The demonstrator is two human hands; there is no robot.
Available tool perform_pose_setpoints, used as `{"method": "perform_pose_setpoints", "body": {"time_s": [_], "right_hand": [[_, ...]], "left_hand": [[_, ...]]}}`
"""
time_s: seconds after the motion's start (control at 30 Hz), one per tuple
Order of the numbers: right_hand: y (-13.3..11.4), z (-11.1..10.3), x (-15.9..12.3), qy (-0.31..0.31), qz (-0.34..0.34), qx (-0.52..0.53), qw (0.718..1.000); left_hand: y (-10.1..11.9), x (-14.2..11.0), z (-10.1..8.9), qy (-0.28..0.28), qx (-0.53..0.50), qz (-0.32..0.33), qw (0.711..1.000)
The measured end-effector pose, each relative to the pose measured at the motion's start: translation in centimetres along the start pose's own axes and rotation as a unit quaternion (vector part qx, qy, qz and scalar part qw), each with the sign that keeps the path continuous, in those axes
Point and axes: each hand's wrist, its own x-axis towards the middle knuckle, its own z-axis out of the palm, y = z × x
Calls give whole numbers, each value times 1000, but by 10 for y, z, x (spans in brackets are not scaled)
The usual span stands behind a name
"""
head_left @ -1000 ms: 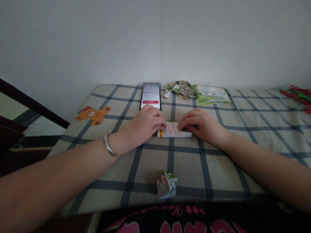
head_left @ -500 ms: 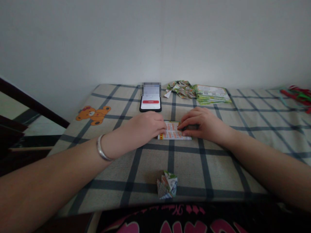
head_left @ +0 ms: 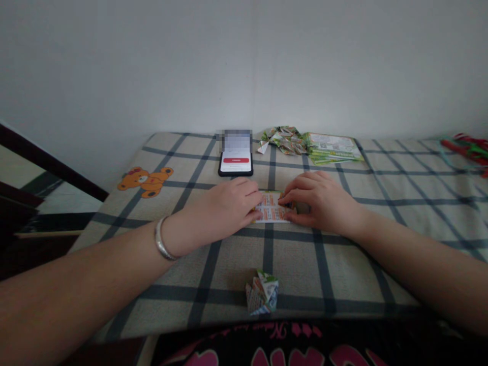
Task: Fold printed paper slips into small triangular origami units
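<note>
A small printed paper (head_left: 271, 212) with orange and white squares lies flat on the checked tablecloth (head_left: 328, 264). My left hand (head_left: 224, 207) rests on its left end, fingers curled and pressing down on it. My right hand (head_left: 320, 199) covers its right end, fingertips pinched on the paper's upper edge. A silver bangle (head_left: 162, 240) circles my left wrist. Most of the paper is hidden under both hands.
A folded paper figure (head_left: 262, 292) stands near the table's front edge. A phone (head_left: 236, 158) with a red button on screen lies behind my hands. Folded paper pieces (head_left: 282, 139) and flat green sheets (head_left: 332, 147) sit at the back. Red and green items (head_left: 469, 148) lie far right.
The paper went from a thicker rolled strip to lying flatter under my hands. Both hands have closed in over it, so less of it shows.
</note>
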Motion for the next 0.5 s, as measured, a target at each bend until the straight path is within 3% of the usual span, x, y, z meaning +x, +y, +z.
{"method": "perform_pose_setpoints", "body": {"time_s": [0.13,0.27,0.5], "right_hand": [[0,4,0,-5,-33,13,999],[-3,6,1,-24,-109,51,992],[-4,7,-1,-25,-137,58,989]], "left_hand": [[-1,0,2,20,10,26,999],[-1,1,4,55,-40,110,992],[-4,3,2,30,-94,148,984]]}}
